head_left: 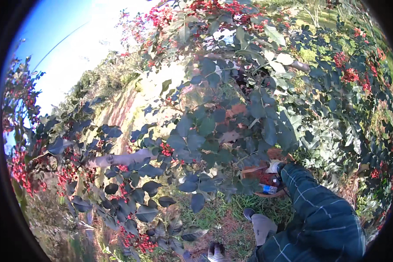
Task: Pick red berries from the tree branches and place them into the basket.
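My right arm, in a dark green plaid sleeve, stretches from the lower right to a brown basket (273, 195). At its end my right hand (274, 167), in a whitish glove, is at the basket's far side. Its fingers are not clear, so I cannot tell whether it grips anything. Dark red berries (266, 178) lie in the basket beside a bottle with a blue label (267, 189). At the bottom edge, what looks like my left hand (216, 252) in a white glove with dark fingertips shows only in part, apart from the basket.
Leafy branches with red berry clusters (167, 149) hang in front of me, partly covering the basket. A bare thick branch (120, 158) crosses at left. More berry bushes (350, 75) stand at right. My shoe (249, 213) is on the grass (231, 218) below.
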The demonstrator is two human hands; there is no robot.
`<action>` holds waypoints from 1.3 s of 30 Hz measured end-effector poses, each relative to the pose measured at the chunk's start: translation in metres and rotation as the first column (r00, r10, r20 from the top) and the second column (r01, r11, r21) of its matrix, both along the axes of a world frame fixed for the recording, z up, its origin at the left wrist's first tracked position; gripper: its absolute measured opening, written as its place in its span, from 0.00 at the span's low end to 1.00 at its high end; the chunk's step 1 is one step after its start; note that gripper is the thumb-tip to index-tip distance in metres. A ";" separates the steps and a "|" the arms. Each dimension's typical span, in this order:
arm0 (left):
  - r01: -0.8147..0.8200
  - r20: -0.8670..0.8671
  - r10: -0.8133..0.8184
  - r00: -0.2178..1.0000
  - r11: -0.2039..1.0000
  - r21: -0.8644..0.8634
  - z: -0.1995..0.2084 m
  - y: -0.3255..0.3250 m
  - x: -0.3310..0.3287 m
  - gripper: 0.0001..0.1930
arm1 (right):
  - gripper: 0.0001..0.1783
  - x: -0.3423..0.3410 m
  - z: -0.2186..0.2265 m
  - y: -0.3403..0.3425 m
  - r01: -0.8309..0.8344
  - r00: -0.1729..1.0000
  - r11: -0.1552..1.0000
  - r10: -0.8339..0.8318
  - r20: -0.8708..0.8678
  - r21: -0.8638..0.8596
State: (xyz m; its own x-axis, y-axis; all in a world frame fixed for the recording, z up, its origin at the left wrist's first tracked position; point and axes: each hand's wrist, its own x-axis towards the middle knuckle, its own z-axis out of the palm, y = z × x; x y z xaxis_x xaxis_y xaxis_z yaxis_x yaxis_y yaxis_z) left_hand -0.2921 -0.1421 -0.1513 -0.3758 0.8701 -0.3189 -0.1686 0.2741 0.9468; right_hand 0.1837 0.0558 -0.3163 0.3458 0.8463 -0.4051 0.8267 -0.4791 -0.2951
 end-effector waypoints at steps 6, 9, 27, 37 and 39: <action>0.305 -0.178 -0.295 0.939 0.952 0.034 -0.009 0.006 -0.029 0.14 | 0.48 0.009 -0.052 -0.004 -0.024 0.975 0.979 0.067 -0.211 0.201; 0.190 0.002 -0.191 0.982 0.978 -0.086 0.003 0.014 -0.029 0.14 | 0.33 -0.005 -0.086 -0.012 0.019 0.925 0.995 0.019 -0.379 0.094; 0.263 0.161 -0.278 0.947 0.959 0.107 0.017 0.049 0.066 0.11 | 0.15 -0.098 0.080 -0.124 0.119 0.975 0.804 0.015 -0.220 0.582; -0.031 0.145 0.018 0.989 0.996 0.083 0.036 -0.073 0.037 0.09 | 0.20 -0.200 0.201 -0.044 -0.655 0.700 0.492 0.681 0.215 0.574; -0.081 0.156 0.063 0.986 0.991 0.106 0.038 -0.084 0.024 0.10 | 0.19 -0.220 0.231 -0.022 -0.858 0.483 0.187 0.610 0.629 0.478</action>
